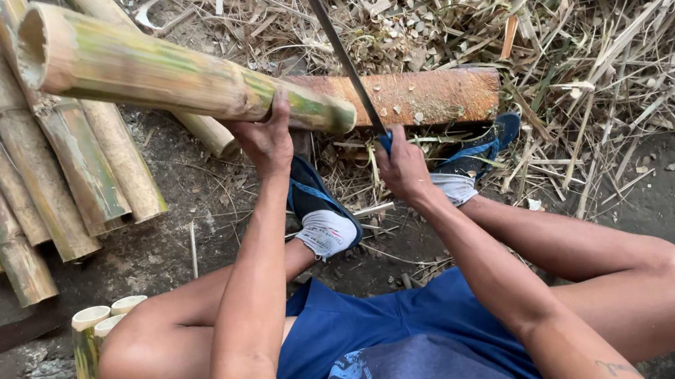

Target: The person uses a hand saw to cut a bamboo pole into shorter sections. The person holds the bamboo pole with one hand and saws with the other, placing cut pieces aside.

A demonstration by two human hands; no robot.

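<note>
The left hand [264,138] curls around the underside of a green-and-yellow bamboo culm section [181,75], which slants from its hollow end at 10 o'clock down to its far end resting on a reddish wooden chopping block [421,97] at 1 o'clock. The right hand [401,167] is closed in a fist on the blue handle of a long-bladed knife [344,61], its blade rising toward 12 o'clock just beside the culm's lower end. Cut bamboo lengths [26,163] lie side by side at 9 o'clock; upright cut pieces [104,372] stand at 7 o'clock. Dry bamboo shavings [597,30] heap at 2 o'clock.
</note>
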